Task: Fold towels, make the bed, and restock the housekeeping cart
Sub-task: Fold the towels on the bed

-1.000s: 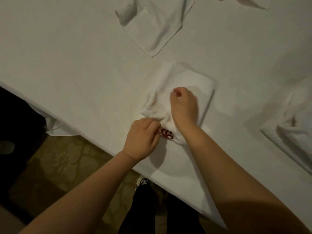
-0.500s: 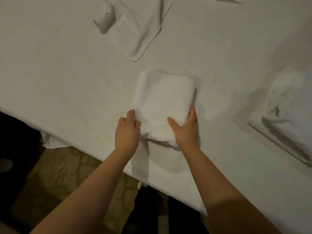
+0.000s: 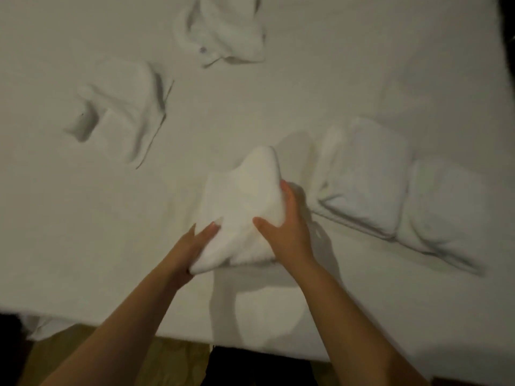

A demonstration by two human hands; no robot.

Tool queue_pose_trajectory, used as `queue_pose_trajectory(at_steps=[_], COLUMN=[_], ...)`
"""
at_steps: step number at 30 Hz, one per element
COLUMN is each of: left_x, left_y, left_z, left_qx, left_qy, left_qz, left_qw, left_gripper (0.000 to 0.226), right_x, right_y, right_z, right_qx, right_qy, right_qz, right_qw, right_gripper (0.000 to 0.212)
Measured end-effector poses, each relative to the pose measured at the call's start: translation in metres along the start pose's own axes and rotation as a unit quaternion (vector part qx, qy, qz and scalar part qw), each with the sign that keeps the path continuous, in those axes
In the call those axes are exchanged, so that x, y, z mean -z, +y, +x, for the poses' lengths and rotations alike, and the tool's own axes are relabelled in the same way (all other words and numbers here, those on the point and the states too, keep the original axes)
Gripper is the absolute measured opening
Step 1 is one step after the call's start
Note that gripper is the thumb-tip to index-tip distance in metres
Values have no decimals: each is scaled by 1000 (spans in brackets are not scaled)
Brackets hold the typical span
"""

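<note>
A person's two hands carry a folded towel (image 3: pixel 245 201) just above the white bed (image 3: pixel 278 87), its shadow falling on the sheet beneath. The right hand (image 3: pixel 287 227) grasps the towel's right edge, thumb on top and fingers curled round the side. The left hand (image 3: pixel 200 240) has its fingers laid straight against the near left corner, propping rather than clasping it. Just to the right lie two folded towels (image 3: pixel 365 179) side by side, while two loose towels (image 3: pixel 125 112) wait unfolded farther up the sheet. The bundle looks light, soft and thick, and its far corner peaks upward, a sign that the layers may slump or slide open if held by one edge only. A hold from both sides, with support under the fold, seems the safest way to set it beside the finished ones.
</note>
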State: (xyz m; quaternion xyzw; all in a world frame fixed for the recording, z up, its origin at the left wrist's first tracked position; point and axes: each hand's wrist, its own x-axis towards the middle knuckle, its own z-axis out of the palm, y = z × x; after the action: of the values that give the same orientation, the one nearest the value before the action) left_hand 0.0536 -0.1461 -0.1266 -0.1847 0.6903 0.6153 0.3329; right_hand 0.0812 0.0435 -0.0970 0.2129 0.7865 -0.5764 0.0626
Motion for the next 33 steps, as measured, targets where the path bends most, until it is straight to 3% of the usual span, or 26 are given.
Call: queue_pose_trajectory(at_steps=[1, 5, 8, 15, 18, 21, 24, 27, 30, 33], left_x=[-20, -106, -169, -330, -383, -400, -407, -413, -417, -413], left_y=[13, 70, 107, 128, 85, 49, 44, 38, 24, 24], left_z=[-4, -9, -3, 27, 47, 52, 56, 59, 59, 60], left_qx=[-25, -107, -160, -176, -92, -33, -99, -104, -73, -94], left_qy=[-22, -62, -83, -151, -154, -143, -141, -125, -79, -72], left_qz=[-1, 51, 96, 128, 204, 273, 295, 303, 354, 385], left_qw=[999, 991, 979, 964, 962, 951, 940, 939, 929, 915], left_gripper=[68, 36, 40, 55, 78, 51, 37, 56, 64, 66], right_x=[22, 111, 170, 306, 337, 341, 340, 344, 339, 314], right_y=[0, 1, 6, 56, 121, 170, 172, 163, 156, 152], right_z=[-2, -11, -14, -4, 5, 3, 2, 4, 7, 21], right_qx=[-3, -15, 4, -5, -122, -237, -162, -157, -212, -151], right_qy=[16, 108, 176, 340, 298, 213, 312, 364, 278, 192], right_qz=[6, 69, 92, 70, 24, -20, -18, -96, -336, -422], right_qw=[1000, 992, 980, 938, 946, 948, 936, 913, 874, 873], right_gripper=[80, 78, 76, 74, 64, 58, 49, 49, 59, 60])
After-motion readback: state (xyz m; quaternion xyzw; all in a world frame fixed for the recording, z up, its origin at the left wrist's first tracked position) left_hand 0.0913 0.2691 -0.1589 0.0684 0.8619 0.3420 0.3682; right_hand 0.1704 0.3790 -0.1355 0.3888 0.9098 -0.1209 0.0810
